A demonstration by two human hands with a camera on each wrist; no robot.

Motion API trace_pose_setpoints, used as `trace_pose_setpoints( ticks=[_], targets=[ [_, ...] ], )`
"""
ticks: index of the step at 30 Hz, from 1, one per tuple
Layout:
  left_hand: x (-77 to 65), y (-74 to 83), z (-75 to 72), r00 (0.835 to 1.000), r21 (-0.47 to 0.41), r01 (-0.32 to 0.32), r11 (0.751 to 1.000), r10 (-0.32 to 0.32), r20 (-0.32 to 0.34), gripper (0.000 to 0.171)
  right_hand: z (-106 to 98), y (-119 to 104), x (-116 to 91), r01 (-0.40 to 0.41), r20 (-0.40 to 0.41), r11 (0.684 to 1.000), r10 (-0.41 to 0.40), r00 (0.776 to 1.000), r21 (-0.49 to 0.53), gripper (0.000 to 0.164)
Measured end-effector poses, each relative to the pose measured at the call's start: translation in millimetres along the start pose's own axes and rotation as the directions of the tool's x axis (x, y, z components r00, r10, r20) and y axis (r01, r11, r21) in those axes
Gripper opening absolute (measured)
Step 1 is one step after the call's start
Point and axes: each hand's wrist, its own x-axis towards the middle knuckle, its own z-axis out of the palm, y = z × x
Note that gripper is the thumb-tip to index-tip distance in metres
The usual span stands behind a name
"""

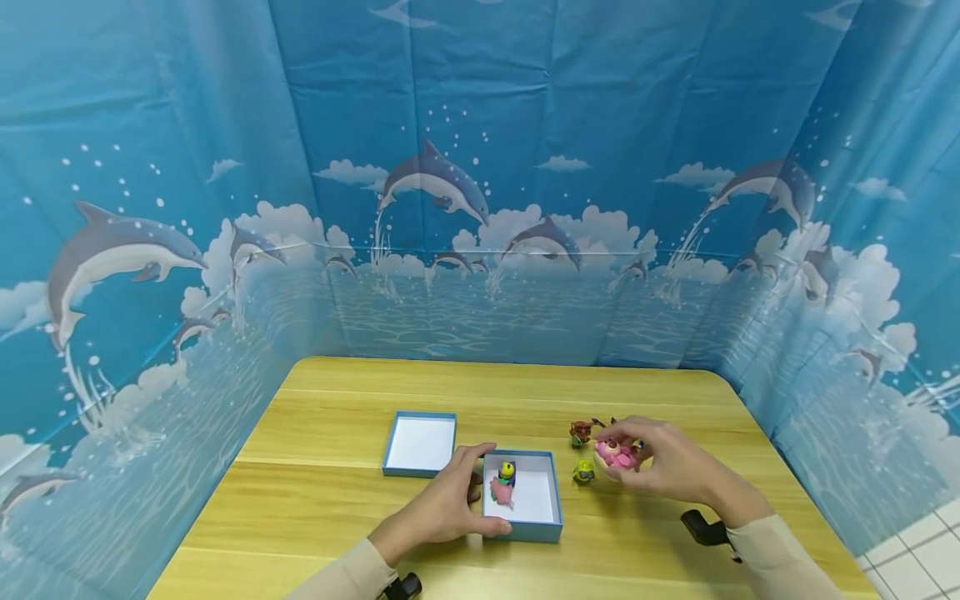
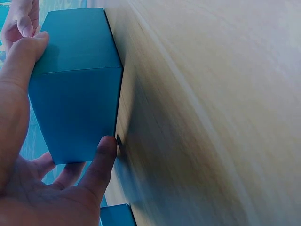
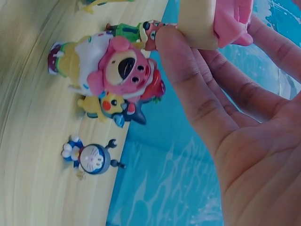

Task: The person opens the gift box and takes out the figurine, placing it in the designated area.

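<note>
My right hand [image 1: 660, 458] holds a pink toy figure [image 1: 615, 454] with a cream-coloured part, pinched between thumb and fingertips above the table. In the right wrist view, only the lower part of this pink-and-cream figure shows, at the top edge. My left hand [image 1: 450, 500] grips a blue open box [image 1: 536, 531] at its left side, thumb at the front wall and fingers along the side. Inside the white-lined box lie a pink figure [image 1: 502, 492] and a small yellow-headed figure [image 1: 507, 472].
Right of the box stand a yellow-green figure [image 1: 583, 472] and a reddish-brown figure [image 1: 580, 433]. The right wrist view shows a pink bear figure [image 3: 124, 68], a yellow figure [image 3: 110, 104] and a blue cat figure [image 3: 91, 159]. A shallow blue lid [image 1: 420, 443] lies behind-left.
</note>
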Motion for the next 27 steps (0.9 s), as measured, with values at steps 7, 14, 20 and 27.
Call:
trace_pose_setpoints(
  ticks=[7, 14, 20, 27],
  targets=[
    [1.1, -2.5, 0.5, 1.000, 0.004, 0.004, 1.000, -0.004, -0.002, 0.122, -5.6, 2.0, -5.8, -0.023, -0.039, 1.000, 0.022, 0.999, -0.017, 0.041],
    [1.7, -3.9, 0.7, 1.000, -0.003, 0.001, 1.000, -0.001, 0.005, 0.122, -11.1, 8.4, -11.9, -0.029, -0.076, 0.999, 0.028, 0.997, -0.014, 0.041],
    [1.3, -4.3, 1.2, 1.000, 0.026, 0.010, 1.000, -0.010, 0.001, 0.123, -14.4, 11.9, -17.6, -0.055, -0.092, 0.998, 0.051, 0.994, -0.042, 0.042],
    [1.8, -3.7, 1.2, 1.000, 0.025, 0.012, 1.000, -0.012, 0.001, 0.123, -20.7, 14.5, -24.2, -0.076, -0.116, 0.995, 0.069, 0.991, -0.063, 0.042]
  ],
)
